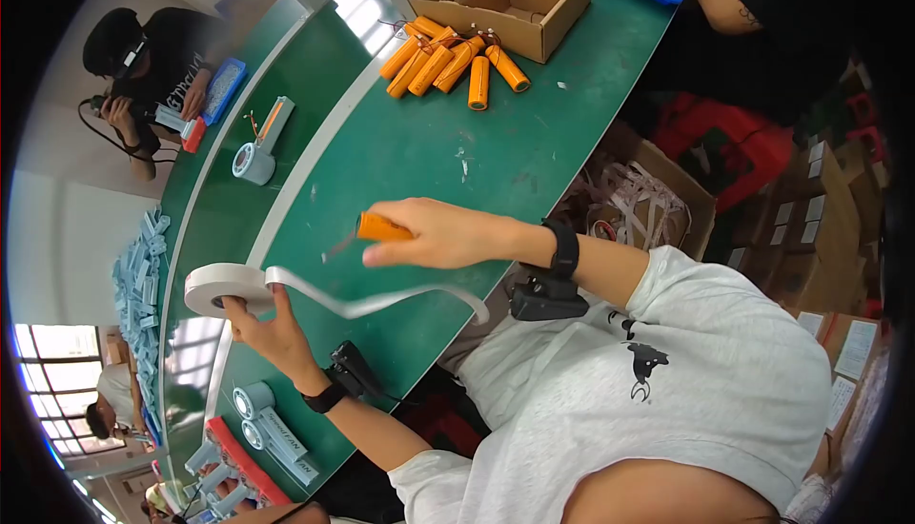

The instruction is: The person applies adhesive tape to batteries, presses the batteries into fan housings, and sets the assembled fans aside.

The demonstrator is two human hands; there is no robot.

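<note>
Left hand [274,341] — finger hooked inside white tape roll [229,281], presumably letting it turn | right hand [429,233] — gripping orange cylinder [379,226], one end exposed | orange pile [431,68] beyond it

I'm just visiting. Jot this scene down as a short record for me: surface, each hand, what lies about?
Surface: green tabletop
Left hand: holding a white roll
Right hand: gripping an orange cylinder
Loose strip: trailing from the roll
Pile: orange cylinders beside a cardboard box
Nearby: co-worker in a dark cap
</note>
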